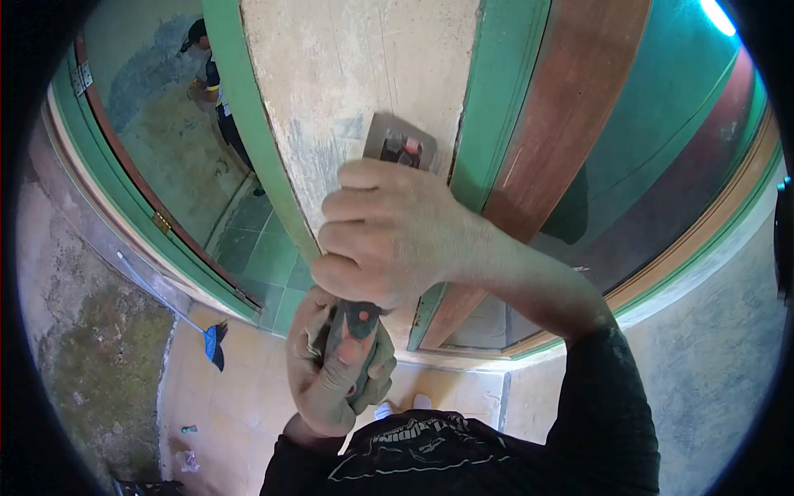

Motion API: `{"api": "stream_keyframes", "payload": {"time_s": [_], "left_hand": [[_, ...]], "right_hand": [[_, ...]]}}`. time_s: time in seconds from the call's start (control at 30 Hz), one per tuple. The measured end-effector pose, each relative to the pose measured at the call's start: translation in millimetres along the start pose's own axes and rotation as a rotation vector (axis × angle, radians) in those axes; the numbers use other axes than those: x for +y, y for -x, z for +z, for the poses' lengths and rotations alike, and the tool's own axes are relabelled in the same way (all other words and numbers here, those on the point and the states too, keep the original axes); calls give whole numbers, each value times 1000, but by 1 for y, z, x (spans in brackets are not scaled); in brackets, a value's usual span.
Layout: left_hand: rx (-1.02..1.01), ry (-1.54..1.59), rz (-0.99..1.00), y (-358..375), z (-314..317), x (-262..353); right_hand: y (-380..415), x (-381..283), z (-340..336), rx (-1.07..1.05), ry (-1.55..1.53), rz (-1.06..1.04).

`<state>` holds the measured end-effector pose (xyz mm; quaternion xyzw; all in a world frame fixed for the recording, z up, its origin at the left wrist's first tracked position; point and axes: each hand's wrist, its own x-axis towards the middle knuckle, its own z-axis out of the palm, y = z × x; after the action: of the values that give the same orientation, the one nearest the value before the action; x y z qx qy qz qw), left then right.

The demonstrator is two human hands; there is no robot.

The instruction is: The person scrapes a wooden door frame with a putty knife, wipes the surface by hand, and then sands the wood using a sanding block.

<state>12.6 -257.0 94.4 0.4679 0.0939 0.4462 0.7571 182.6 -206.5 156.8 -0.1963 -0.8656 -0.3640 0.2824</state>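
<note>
A scraper (389, 131) with a flat metal blade and black-and-red markings rises above my right hand (380, 227), its blade close over the plastered wall strip (331, 74). My right fingers are wrapped in a fist just below that blade. Directly beneath, my left hand (335, 372) is closed round a grey-and-black handle (361, 321) with red spots, thumb laid along it. This handle lies roughly in line with the blade; the stretch between is hidden behind my right fist. Rough grey patches mark the wall beside the blade.
Green door frames (509, 91) flank the wall strip. Through the left doorway, a person in a dark cap (217, 83) stands by a patchy wall. A blue broom (213, 343) leans at the lower left. Brown wood (571, 107) and a glass pane stand to the right.
</note>
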Motion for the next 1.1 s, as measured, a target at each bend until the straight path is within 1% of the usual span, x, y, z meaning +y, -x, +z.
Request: {"api": "stream_keyframes", "payload": {"time_s": [0.03, 0.1, 0.17, 0.2, 0.33, 0.4, 0.43, 0.5, 0.57, 0.63, 0.67, 0.7, 0.73, 0.77, 0.83, 0.9, 0.93, 1.0, 1.1], "left_hand": [[-12, -6, 26, -2, 0, 3], [-4, 13, 13, 1, 3, -2], [79, 34, -54, 3, 1, -12], [40, 10, -28, 0, -1, -13], [-37, 16, 6, -5, 0, 7], [-25, 16, 9, -5, -5, -2], [-15, 18, 19, -6, -10, -10], [-59, 74, 0, 2, -25, -29], [-24, 39, -58, 15, -33, -46], [108, 76, -179, 27, -41, -69], [96, 1, -192, 33, -51, -85], [99, 9, -200, 38, -55, -91], [122, -40, -236, 43, -56, -97], [144, -88, -273, 46, -57, -100], [155, -36, -317, 52, -53, -98], [159, -33, -408, 56, -52, -94], [159, -34, -414, 57, -53, -93], [173, 8, -498, 59, -54, -91], [172, 2, -499, 63, -58, -92]], "right_hand": [[0, 0, 2, 1, -3, 3], [4, -2, 5, 7, 24, -4], [11, -8, 6, -26, 36, -11], [9, -9, 4, -56, 52, -11], [0, 0, 1, -33, 18, -6], [0, -2, -2, -105, 101, 6], [4, -6, 2, -107, 103, 4], [22, -22, 18, -40, 66, 56], [40, -41, 25, -159, -3, 81], [61, -59, 38, -169, -60, 103], [70, -67, 44, -173, -119, 124], [78, -75, 47, -181, -125, 130], [84, -83, 49, -212, -164, 177], [91, -91, 52, -242, -203, 225], [102, -103, 57, -283, -226, 256], [109, -112, 61, -302, -325, 321], [112, -116, 64, -301, -327, 326], [116, -123, 69, -273, -413, 399], [117, -128, 71, -266, -408, 396]]}}
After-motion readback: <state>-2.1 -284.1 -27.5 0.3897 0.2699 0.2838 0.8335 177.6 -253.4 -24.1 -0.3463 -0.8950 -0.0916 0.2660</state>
